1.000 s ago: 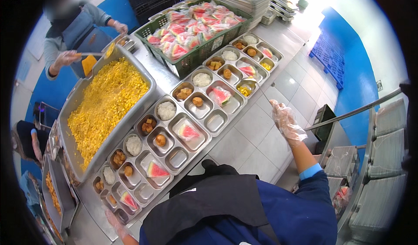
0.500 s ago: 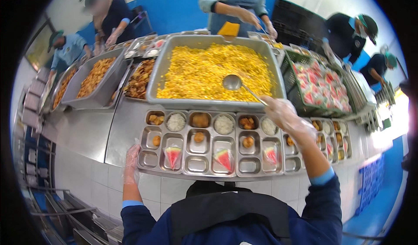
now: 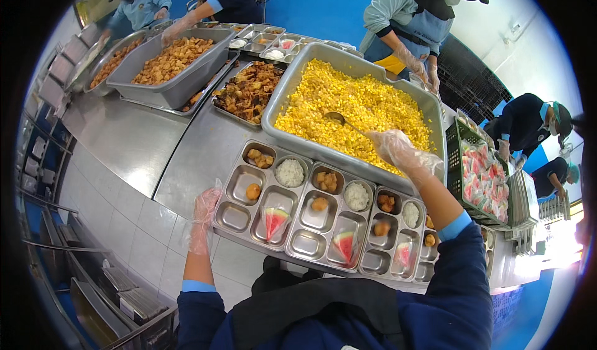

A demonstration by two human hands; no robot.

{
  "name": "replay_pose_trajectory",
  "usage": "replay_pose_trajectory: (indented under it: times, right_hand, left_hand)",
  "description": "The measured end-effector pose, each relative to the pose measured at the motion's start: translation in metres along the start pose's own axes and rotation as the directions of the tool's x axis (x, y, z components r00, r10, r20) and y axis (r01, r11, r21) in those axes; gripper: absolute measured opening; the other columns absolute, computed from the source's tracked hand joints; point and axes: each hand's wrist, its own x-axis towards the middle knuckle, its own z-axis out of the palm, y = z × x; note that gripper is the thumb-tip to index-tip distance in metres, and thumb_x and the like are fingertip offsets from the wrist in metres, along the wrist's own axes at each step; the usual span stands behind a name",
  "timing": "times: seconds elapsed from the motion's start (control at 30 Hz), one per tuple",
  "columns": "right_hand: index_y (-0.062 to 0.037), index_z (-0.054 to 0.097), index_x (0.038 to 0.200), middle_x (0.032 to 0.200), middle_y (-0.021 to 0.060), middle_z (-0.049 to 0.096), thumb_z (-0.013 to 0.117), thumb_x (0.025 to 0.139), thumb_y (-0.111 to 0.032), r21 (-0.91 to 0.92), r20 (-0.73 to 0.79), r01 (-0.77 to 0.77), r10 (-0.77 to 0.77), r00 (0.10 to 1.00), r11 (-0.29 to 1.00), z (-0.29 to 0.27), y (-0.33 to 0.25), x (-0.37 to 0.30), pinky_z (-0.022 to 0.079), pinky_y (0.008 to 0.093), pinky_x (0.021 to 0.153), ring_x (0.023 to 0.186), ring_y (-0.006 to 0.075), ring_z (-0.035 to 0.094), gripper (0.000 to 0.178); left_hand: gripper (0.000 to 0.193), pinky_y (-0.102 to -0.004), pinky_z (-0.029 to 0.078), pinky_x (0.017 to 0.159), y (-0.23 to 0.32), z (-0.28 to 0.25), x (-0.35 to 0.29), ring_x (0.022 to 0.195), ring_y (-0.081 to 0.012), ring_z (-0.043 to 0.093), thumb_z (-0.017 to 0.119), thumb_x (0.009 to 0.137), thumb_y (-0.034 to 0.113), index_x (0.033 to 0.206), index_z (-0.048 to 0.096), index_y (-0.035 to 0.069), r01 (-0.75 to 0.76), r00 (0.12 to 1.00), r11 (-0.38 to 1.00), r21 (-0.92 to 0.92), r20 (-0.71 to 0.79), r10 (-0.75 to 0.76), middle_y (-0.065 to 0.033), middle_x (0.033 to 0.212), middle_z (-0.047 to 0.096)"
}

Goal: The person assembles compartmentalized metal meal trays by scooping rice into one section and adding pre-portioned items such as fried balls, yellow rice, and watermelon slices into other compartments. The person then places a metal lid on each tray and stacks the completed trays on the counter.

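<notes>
Ladle [image 3: 334,118] in the right hand [image 3: 401,153]: I saw its fingers closed narrowly around the thin handle. The long axis slanted from that hand toward 10 o'clock, the round, shiny bowl lying at the surface of the yellow kernels [image 3: 373,101]. That hand was much the nearer to it; the left hand [image 3: 203,212] was well apart, between 8 and 9 o'clock from the right, at the outer edge of a steel tray [image 3: 234,217], and I could not tell whether it gripped the rim. Thin, crinkled clear gloves covered both.

The kernels were loose and glossy, heaped in a smooth grey tub [image 3: 311,146] with rounded corners. At the left hand's 3 o'clock, the tray's pressed compartments held grainy rice [image 3: 290,172], a brown ball [image 3: 253,191] and a watermelon wedge [image 3: 274,222]. The table [image 3: 112,132] was dull metal. Farther out, toward the right hand's 10 o'clock, I made out rough brown cubes [image 3: 174,60]; toward its 3 o'clock, a perforated green crate [image 3: 456,163].
</notes>
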Motion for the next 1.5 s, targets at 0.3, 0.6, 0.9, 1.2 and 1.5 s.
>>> replay_pose_trajectory:
  times: [0.3, 0.6, 0.9, 1.2, 1.5]
  right_hand:
    - [-0.0139, 0.066, 0.132, 0.074, 0.0023, 0.065, 0.055, 0.097, -0.022, 0.747, 0.251, -0.287, 0.145, 0.957, 0.600, 0.022, 0.028, 0.025, 0.042, 0.0324, 0.040, 0.048, 0.0136, 0.052, 0.038]
    - [-0.0077, 0.065, 0.132, 0.081, 0.0023, 0.065, 0.061, 0.091, -0.018, 0.595, -0.421, 0.457, -0.228, 0.878, 0.661, -0.007, 0.047, -0.026, 0.039, 0.0265, 0.041, 0.049, 0.0098, 0.049, 0.043]
    - [-0.0122, 0.066, 0.131, 0.090, 0.0042, 0.071, 0.062, 0.098, -0.024, 0.833, 0.007, -0.127, 0.218, 0.976, 0.539, -0.047, 0.084, -0.279, 0.055, 0.0283, 0.059, 0.069, 0.0168, 0.064, 0.036]
    - [-0.0127, 0.062, 0.139, 0.085, -0.0002, 0.062, 0.065, 0.095, -0.023, 0.747, 0.651, -0.596, 0.506, 0.566, -0.295, 0.002, 0.034, -0.521, 0.045, 0.0233, 0.051, 0.059, 0.0074, 0.052, 0.045]
    - [-0.0174, 0.056, 0.141, 0.081, 0.0146, 0.061, 0.057, 0.098, -0.012, 0.395, 0.049, -0.708, 0.756, 0.653, 0.586, 0.135, -0.067, -0.559, 0.051, 0.0424, 0.060, 0.068, 0.0327, 0.062, 0.044]
  left_hand:
    - [0.044, -0.0358, 0.053, 0.077, -0.006, -0.002, 0.008, 0.081, -0.0190, 0.065, 0.065, 0.096, 0.040, 0.106, 0.073, -0.002, 0.008, 0.999, 0.994, -0.105, 0.052, -0.003, -0.0105, 0.091, 0.074]
    - [0.034, -0.0354, 0.052, 0.077, -0.027, -0.002, 0.015, 0.082, -0.0186, 0.065, 0.064, 0.096, 0.030, 0.103, 0.073, -0.002, -0.400, 0.911, 0.834, 0.381, 0.068, 0.406, -0.0111, 0.094, 0.074]
    - [0.030, -0.0347, 0.048, 0.079, -0.040, -0.009, 0.031, 0.086, -0.0206, 0.057, 0.051, 0.104, 0.025, 0.098, 0.063, -0.001, -0.270, 0.926, 0.963, 0.007, 0.275, 0.258, -0.0091, 0.090, 0.061]
    - [0.032, -0.0351, 0.049, 0.087, -0.034, -0.009, 0.030, 0.096, -0.0177, 0.059, 0.048, 0.105, 0.028, 0.108, 0.066, 0.001, 0.080, 0.949, 0.936, -0.343, 0.314, 0.034, -0.0068, 0.102, 0.063]
    - [0.050, -0.0362, 0.050, 0.095, -0.035, -0.011, 0.043, 0.109, -0.0228, 0.061, 0.046, 0.104, 0.038, 0.130, 0.061, -0.002, 0.315, 0.926, 0.864, -0.393, 0.325, -0.190, -0.0119, 0.121, 0.064]
